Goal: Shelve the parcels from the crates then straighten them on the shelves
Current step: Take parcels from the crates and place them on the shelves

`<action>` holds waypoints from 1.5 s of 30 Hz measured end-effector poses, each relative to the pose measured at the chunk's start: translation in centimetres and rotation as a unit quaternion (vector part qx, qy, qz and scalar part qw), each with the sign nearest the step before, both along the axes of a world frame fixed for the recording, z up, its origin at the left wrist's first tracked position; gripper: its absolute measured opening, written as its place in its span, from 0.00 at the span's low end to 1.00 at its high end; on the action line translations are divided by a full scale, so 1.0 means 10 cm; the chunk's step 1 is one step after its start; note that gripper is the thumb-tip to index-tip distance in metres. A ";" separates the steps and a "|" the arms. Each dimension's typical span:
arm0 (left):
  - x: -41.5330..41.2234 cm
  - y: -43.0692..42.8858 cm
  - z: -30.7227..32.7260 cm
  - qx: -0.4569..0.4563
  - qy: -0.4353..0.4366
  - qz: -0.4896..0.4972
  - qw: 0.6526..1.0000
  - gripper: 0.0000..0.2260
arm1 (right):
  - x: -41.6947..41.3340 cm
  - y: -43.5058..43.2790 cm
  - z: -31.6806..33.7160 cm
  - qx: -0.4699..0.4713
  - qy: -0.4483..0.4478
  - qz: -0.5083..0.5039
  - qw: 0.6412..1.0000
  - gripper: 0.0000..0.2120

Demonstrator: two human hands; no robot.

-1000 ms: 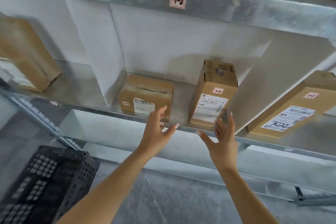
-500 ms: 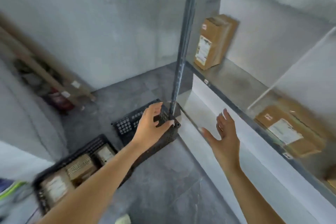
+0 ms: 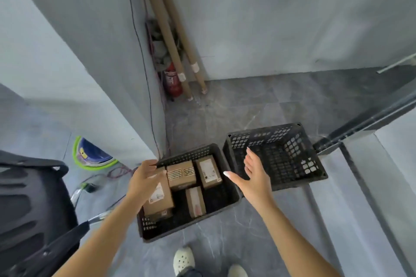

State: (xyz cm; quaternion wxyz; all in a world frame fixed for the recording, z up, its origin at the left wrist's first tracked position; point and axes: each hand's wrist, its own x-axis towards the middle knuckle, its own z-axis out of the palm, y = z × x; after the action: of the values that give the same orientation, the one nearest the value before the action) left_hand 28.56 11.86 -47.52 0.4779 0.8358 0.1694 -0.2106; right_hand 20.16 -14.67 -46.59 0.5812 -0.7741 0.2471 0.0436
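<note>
A black crate (image 3: 234, 195) sits on the floor in front of my feet with several brown cardboard parcels inside: a square one (image 3: 181, 174), a labelled one (image 3: 208, 171), a narrow one (image 3: 195, 202) and a long one (image 3: 158, 200) at its left. My left hand (image 3: 144, 181) hovers above the long parcel, fingers relaxed, holding nothing. My right hand (image 3: 253, 177) is spread open over the crate's right rim. A second black crate (image 3: 276, 155) lies tipped beside it with no parcels visible inside.
A dark chair (image 3: 29, 209) stands at the left. Cardboard tubes (image 3: 171, 36) and a red fire extinguisher (image 3: 172, 81) lean in the corner. A shelf frame's base (image 3: 364, 126) runs along the right. Cables (image 3: 112, 173) and a blue-green object (image 3: 92, 153) lie on the grey floor.
My view swung from the shelf with its parcels down and left to the crates on the floor. Both hands came down with it and stay open.
</note>
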 end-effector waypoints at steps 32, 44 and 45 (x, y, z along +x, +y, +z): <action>0.45 -0.31 -2.69 -0.189 0.017 0.013 0.982 0.23 | 1.05 0.48 -3.04 0.090 0.108 0.096 0.985 0.48; 0.44 -0.84 0.41 -0.244 -0.054 -0.146 0.957 0.32 | 0.71 -0.18 0.25 -0.110 -0.051 -0.036 0.992 0.11; 0.43 -0.87 0.65 -0.245 -0.052 -0.172 0.953 0.35 | 0.64 -0.23 0.49 -0.113 -0.064 -0.045 0.991 0.11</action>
State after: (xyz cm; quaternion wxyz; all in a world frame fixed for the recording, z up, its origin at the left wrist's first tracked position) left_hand 32.84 3.13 -41.06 0.6325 0.7195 -0.0583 -0.2809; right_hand 26.61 -16.92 -41.65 0.5062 -0.8241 0.2471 -0.0599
